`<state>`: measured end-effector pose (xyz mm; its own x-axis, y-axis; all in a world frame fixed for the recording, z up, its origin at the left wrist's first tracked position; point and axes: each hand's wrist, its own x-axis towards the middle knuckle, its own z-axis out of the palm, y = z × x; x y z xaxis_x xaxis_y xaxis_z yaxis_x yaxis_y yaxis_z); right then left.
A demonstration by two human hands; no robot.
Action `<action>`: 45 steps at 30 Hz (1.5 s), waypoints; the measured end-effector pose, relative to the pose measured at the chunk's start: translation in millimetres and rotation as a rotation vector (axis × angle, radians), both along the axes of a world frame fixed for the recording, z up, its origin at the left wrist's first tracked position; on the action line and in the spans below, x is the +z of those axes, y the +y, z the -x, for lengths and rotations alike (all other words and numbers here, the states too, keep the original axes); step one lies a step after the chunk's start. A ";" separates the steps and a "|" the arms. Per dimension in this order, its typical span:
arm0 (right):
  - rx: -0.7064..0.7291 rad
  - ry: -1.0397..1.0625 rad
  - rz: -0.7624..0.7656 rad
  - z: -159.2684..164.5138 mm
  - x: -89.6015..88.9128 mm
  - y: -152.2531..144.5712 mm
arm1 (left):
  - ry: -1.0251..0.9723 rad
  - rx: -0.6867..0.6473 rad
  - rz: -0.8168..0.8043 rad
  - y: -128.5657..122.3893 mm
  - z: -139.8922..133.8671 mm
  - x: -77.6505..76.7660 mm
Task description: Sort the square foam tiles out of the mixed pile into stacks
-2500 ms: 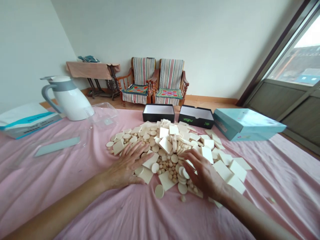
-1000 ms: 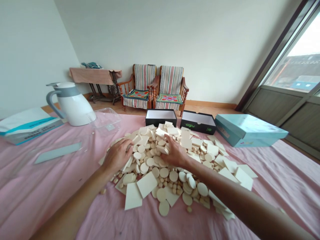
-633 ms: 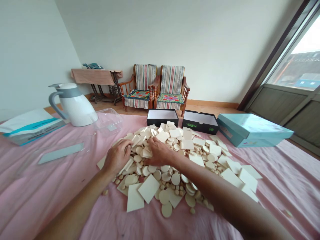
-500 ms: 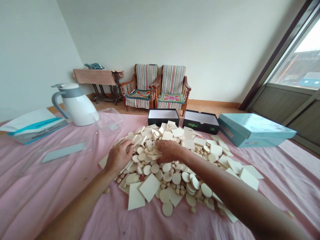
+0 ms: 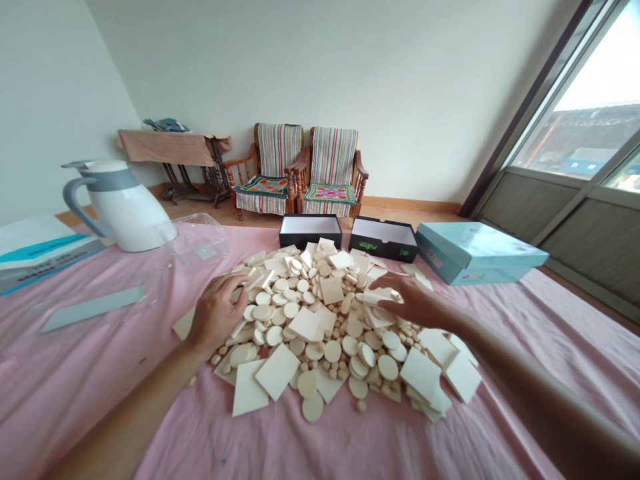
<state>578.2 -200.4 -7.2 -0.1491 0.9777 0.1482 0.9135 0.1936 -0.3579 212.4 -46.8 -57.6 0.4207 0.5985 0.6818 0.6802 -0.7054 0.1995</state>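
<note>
Across the near part of the scene spreads a pink cloth (image 5: 200, 433), soft and wrinkled into long folds. At its centre lies a heap (image 5: 320, 327) of pale, matte, wood-like pieces. Far right sits a smooth, lidded light blue box (image 5: 480, 257); far left stands a tapering white jug (image 5: 133, 217) with a grey handle. Behind the heap are a left black box (image 5: 310, 241) and a right black box (image 5: 383, 251), both lidless. The left hand (image 5: 216, 315) rests at the heap's left edge, fingers curved and parted from the thumb, with pieces just beyond them. The right hand (image 5: 417, 303) is over the heap's right side, thumb and fingers apart, pieces showing in the gap. Thin square tiles (image 5: 277, 371) overlap along the heap's near edge, on the near side of both hands' fingers. Round, flat discs (image 5: 313, 407) fill the middle, between the two hands. Small rounded beads (image 5: 361, 405) are tucked among the discs, one lying alone at the near edge.
</note>
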 end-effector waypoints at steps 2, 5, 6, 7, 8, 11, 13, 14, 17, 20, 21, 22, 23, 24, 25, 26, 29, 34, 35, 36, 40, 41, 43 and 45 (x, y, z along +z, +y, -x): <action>-0.134 0.024 -0.018 -31.6 -5.5 -27.1 | -0.026 -0.054 -0.024 -5.8 -4.4 5.0; -0.274 -0.051 0.063 -74.4 -16.7 -74.4 | -0.003 -0.187 -0.037 -20.2 -16.5 16.0; -0.274 -0.072 0.093 -85.0 -20.1 -89.6 | 0.026 -0.248 -0.038 -26.8 -22.8 20.7; -0.265 -0.087 0.121 -93.1 -23.3 -103.1 | 0.067 -0.315 -0.036 -34.5 -30.4 25.8; -0.261 -0.101 0.136 -98.7 -26.2 -114.5 | 0.125 -0.389 -0.025 -43.1 -39.4 30.9; -0.259 -0.121 0.161 -101.8 -35.0 -132.1 | 0.314 -0.633 0.019 -73.8 -74.5 43.5; -0.247 -0.116 0.173 -96.6 -40.9 -131.9 | 0.392 -0.800 0.020 -96.3 -102.1 46.5; -0.233 -0.108 0.175 -93.1 -43.6 -129.6 | 0.424 -0.873 0.003 -107.4 -116.1 46.0; -0.213 -0.078 0.154 -82.6 -49.0 -121.6 | 0.544 -1.047 -0.086 -136.7 -154.8 38.9; -0.245 -0.047 0.144 -74.9 -49.8 -118.7 | 0.618 -1.104 -0.178 -156.7 -184.4 28.5; -0.254 -0.032 0.138 -73.1 -49.3 -119.0 | 0.630 -1.093 -0.193 -161.0 -191.9 25.1; -0.258 -0.009 0.125 -71.7 -48.7 -119.6 | 0.638 -1.074 -0.197 -164.2 -198.2 22.0; -0.261 0.026 0.103 -70.6 -47.9 -120.4 | 0.643 -1.053 -0.194 -166.4 -203.4 19.1; -0.268 0.073 0.080 -69.7 -47.0 -121.0 | 0.645 -1.038 -0.189 -167.9 -207.5 16.6; -0.276 0.133 0.066 -68.8 -45.9 -121.0 | 0.644 -1.032 -0.188 -168.7 -210.6 14.6; -0.284 0.201 0.070 -67.5 -44.4 -120.3 | 0.639 -1.034 -0.195 -169.2 -212.6 13.1; -0.287 0.361 0.115 -58.0 -37.0 -110.5 | 0.590 -1.045 -0.250 -169.3 -213.8 12.5; -0.258 0.431 -0.030 -24.9 -21.3 -65.6 | 0.545 -0.959 -0.143 -155.0 -204.8 24.1; -0.262 0.465 -0.075 -20.8 -20.1 -55.7 | 0.539 -0.927 -0.101 -147.6 -201.6 27.0; -0.263 0.494 -0.120 -19.5 -19.8 -47.4 | 0.524 -0.883 -0.063 -138.5 -197.7 29.4; -0.412 0.433 -0.330 -50.1 -29.3 -39.0 | 0.357 -0.576 0.007 -98.8 -175.1 32.0; -0.507 0.356 -0.366 -65.5 -34.3 -43.8 | 0.311 -0.500 -0.006 -92.4 -168.3 31.0; -0.728 0.137 -0.385 -100.0 -47.2 -59.1 | 0.263 -0.447 -0.038 -89.1 -155.7 28.6; -0.897 -0.035 -0.275 -132.6 -63.5 -78.3 | 0.286 -0.532 -0.046 -99.3 -147.4 26.7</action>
